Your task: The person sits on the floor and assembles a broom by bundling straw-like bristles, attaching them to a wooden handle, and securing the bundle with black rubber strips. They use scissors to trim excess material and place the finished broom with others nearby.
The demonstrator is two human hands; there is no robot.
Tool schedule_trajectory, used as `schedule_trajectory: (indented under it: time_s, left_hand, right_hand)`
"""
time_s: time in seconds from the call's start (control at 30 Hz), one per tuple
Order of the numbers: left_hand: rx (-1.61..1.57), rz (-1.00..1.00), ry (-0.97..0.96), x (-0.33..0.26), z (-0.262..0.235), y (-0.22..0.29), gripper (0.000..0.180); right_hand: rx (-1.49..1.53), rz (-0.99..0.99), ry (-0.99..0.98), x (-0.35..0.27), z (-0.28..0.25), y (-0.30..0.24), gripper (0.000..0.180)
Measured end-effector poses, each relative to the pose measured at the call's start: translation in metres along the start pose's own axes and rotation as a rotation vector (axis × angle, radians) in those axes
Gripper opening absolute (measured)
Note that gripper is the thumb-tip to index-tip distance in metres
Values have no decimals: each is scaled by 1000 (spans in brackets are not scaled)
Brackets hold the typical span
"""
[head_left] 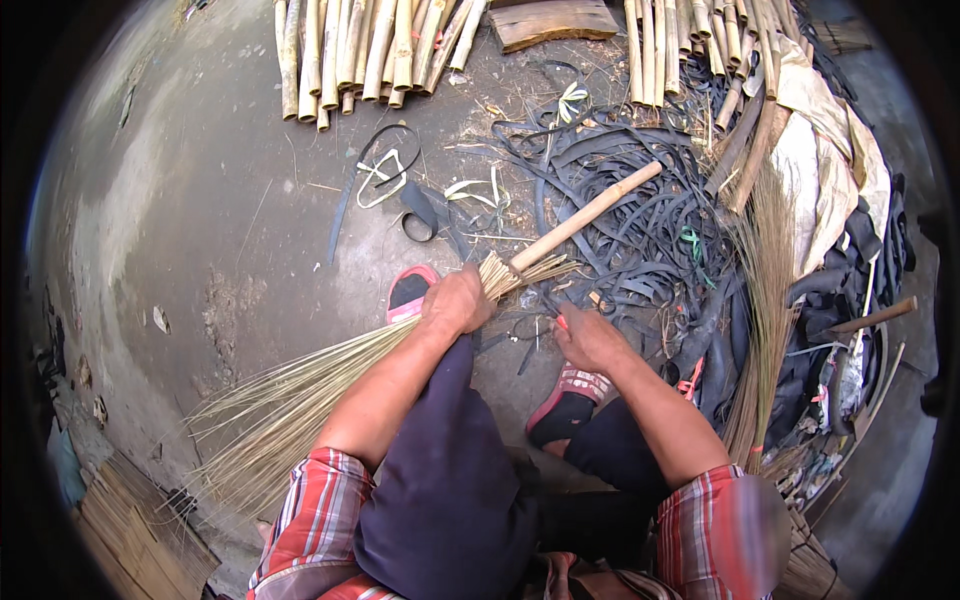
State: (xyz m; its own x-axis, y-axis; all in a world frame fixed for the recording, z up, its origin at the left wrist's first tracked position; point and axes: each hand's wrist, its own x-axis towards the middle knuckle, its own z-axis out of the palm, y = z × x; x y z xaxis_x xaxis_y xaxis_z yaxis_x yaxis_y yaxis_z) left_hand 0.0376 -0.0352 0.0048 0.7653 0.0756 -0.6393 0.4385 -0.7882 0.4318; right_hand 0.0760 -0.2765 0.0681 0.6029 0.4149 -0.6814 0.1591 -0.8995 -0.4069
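Note:
A stick broom lies slantwise across my lap, its long pale bristles (290,400) fanning out to the lower left. Its bamboo handle (590,213) points to the upper right. My left hand (460,300) is closed round the bound bristles just below the handle. On the right, my right hand (592,338) is closed on a small tool with a red end (562,322); most of it is hidden in the fist, so its kind is unclear. Thin dark strip lies near the binding, between the two hands.
A tangled heap of black rubber strips (640,190) spreads ahead on the right. Bamboo sticks (365,50) lie in bundles at the far side, with a wooden block (555,24) between them. A loose bristle bundle (765,310) and a whitish sack (825,150) are at right.

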Motion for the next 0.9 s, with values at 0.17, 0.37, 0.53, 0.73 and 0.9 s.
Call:
schedule_trajectory:
  time_s: [0.17, 0.37, 0.53, 0.73, 0.9]
  left_hand:
    - [-14, 14, 75, -4, 4, 2, 56]
    - [15, 32, 30, -7, -6, -10, 63]
    - [-85, 61, -131, 10, -12, -12, 64]
    - [-106, 34, -138, 11, -9, -6, 65]
    - [-118, 60, -133, 18, -15, -8, 68]
  right_hand:
    - [-22, 29, -148, -1, 3, -15, 36]
    - [277, 210, 186, 9, -1, 8, 36]
    - [-5, 12, 181, 8, -3, 32, 35]
    - [341, 267, 329, 4, 2, 8, 34]
    - [52, 1, 93, 0, 22, -3, 38]
